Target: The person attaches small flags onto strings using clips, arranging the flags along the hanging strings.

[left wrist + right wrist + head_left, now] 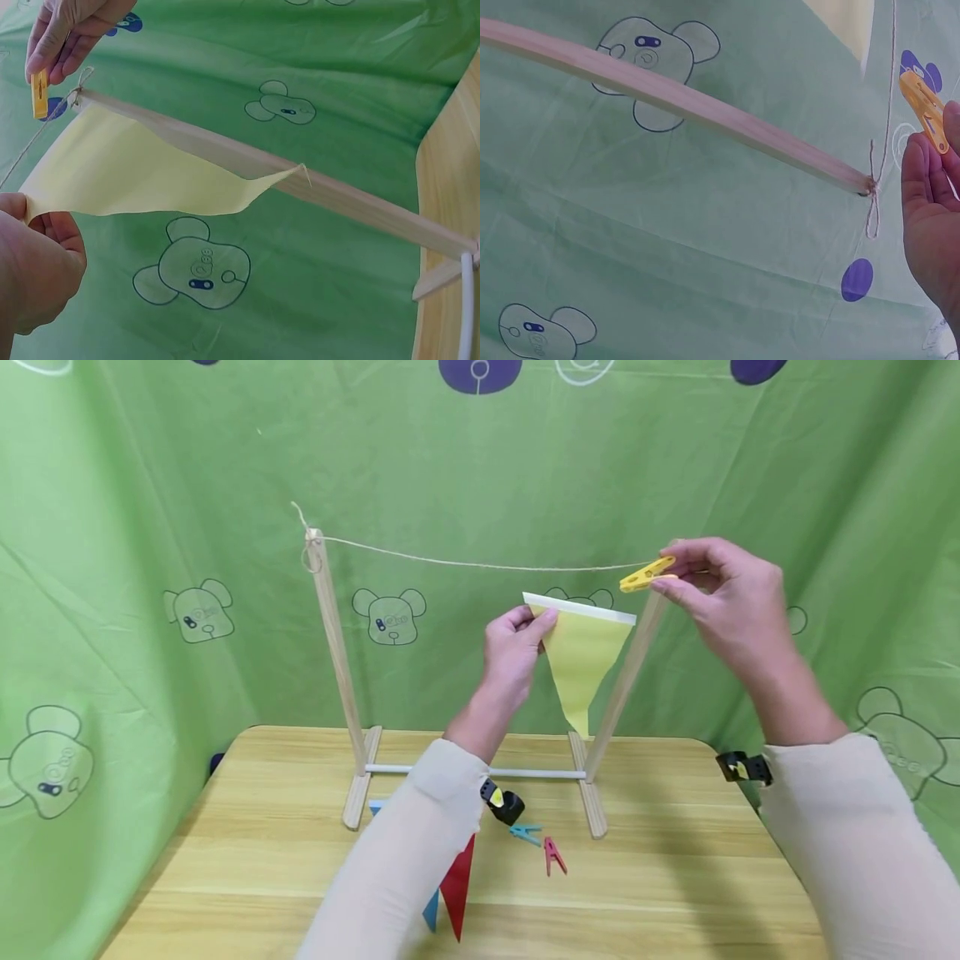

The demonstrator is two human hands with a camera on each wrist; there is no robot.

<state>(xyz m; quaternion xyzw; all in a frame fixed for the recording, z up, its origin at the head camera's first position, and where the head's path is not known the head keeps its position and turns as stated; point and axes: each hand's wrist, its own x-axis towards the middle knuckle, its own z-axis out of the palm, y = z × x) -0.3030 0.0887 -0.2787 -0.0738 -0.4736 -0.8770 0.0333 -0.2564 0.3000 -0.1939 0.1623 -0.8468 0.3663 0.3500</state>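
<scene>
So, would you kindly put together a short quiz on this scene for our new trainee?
1. What does the left hand hold?
A) a red flag
B) the yellow flag
C) a blue clothespin

2. True or false: the right hand holds nothing.

3. Fill in the blank: the string is tied between two wooden ____.

Key: 1. B. 2. False; it pinches the yellow clothespin. 3. Posts.
</scene>
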